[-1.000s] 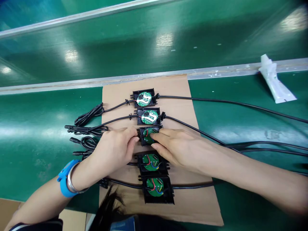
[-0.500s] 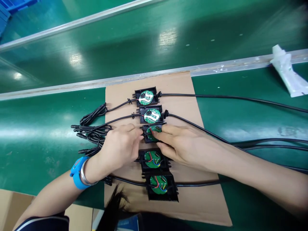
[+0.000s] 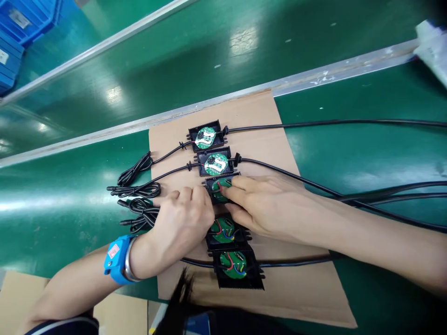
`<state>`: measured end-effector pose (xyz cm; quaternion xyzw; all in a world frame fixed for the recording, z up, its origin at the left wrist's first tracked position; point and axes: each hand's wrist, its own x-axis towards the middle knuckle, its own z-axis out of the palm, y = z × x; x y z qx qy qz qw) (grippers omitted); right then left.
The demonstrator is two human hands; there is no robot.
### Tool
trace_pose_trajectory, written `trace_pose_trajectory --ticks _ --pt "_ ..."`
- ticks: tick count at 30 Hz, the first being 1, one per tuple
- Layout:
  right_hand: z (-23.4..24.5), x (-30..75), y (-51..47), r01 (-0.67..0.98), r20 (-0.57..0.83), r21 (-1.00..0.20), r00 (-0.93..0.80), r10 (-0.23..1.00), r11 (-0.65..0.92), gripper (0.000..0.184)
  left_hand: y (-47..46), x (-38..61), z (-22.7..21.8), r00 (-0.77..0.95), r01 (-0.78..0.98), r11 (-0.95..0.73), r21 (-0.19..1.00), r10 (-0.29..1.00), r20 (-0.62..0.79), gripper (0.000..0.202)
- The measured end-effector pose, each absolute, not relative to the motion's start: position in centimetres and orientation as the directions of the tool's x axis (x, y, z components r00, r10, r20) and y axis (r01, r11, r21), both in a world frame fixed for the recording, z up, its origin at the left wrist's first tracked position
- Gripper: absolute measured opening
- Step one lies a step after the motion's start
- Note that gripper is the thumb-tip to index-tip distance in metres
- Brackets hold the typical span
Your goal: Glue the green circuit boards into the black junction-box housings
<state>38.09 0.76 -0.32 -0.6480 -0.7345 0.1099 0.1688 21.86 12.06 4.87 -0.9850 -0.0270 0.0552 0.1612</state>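
Note:
Several black plastic housings with round green circuit boards stand in a column on a cardboard sheet (image 3: pixel 279 293). My right hand (image 3: pixel 268 204) grips the right side of the middle housing (image 3: pixel 209 184), its fingertips at the circuit board (image 3: pixel 220 184) with a red wire. My left hand (image 3: pixel 185 218) is closed at that housing's left edge; its fingertips and whatever they hold are hidden. Beyond them, the top housing (image 3: pixel 206 135) and the second housing (image 3: pixel 214 161) carry boards with white patches. Two nearer housings (image 3: pixel 226 230) (image 3: pixel 239 267) show red, blue and yellow wires.
Coiled black cables (image 3: pixel 139 214) lie left of the cardboard. Thick black cables (image 3: pixel 314 124) run off to the right across the green table (image 3: pixel 349 149). A metal rail (image 3: pixel 335 70) borders the table's far side. Blue bins (image 3: pixel 31 18) and a white tube-like packet (image 3: pixel 433 49) are farther off.
My left hand has rolled over, its knuckles now up, and shifted slightly right, covering the middle housing's left edge. My right hand stays on that housing. The view has tilted a little.

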Motion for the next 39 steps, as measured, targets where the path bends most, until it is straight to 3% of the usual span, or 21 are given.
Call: trace_pose_trajectory --ticks 4,11,18,25,28,32,35,39 --pt "-0.1 38.0 0.8 0.905 0.1 -0.407 -0.088 0.991 0.122 0.019 12.8 21.3 5.0 0.997 0.065 -0.961 -0.269 0.072 -0.016 0.02" --pt "-0.2 37.9 0.7 0.917 0.168 -0.364 -0.106 0.98 0.162 0.014 12.7 21.4 5.1 0.997 -0.018 -0.93 -0.368 0.011 -0.076 0.022" --pt "-0.1 38.0 0.7 0.918 0.206 -0.345 -0.13 0.97 0.196 0.013 13.4 21.5 4.9 1.0 -0.006 -0.931 -0.366 -0.007 0.003 0.019" --pt "-0.2 37.8 0.7 0.915 0.189 -0.345 -0.153 0.97 0.211 0.012 12.2 22.4 4.3 0.986 -0.151 -0.846 -0.512 -0.09 -0.143 0.028" --pt "0.0 37.8 0.8 0.911 0.144 -0.386 -0.1 0.984 0.149 0.015 12.7 22.1 4.8 0.986 -0.132 -0.9 -0.416 -0.077 -0.146 0.024" --pt "0.8 38.9 0.9 0.827 0.037 -0.557 -0.067 0.997 0.077 0.013 13.4 21.8 4.9 0.998 0.061 -0.989 -0.136 0.057 0.039 0.019" --pt "1.8 39.8 0.5 0.752 -0.058 -0.66 -0.052 0.997 0.001 0.02 13.6 22.1 3.8 0.996 -0.047 -0.998 0.029 -0.045 0.072 0.017" --pt "2.5 40.1 -0.6 0.718 -0.098 -0.69 0.029 0.995 -0.089 0.018 14.0 22.3 2.4 0.984 -0.169 -0.982 0.08 -0.163 0.074 0.02"
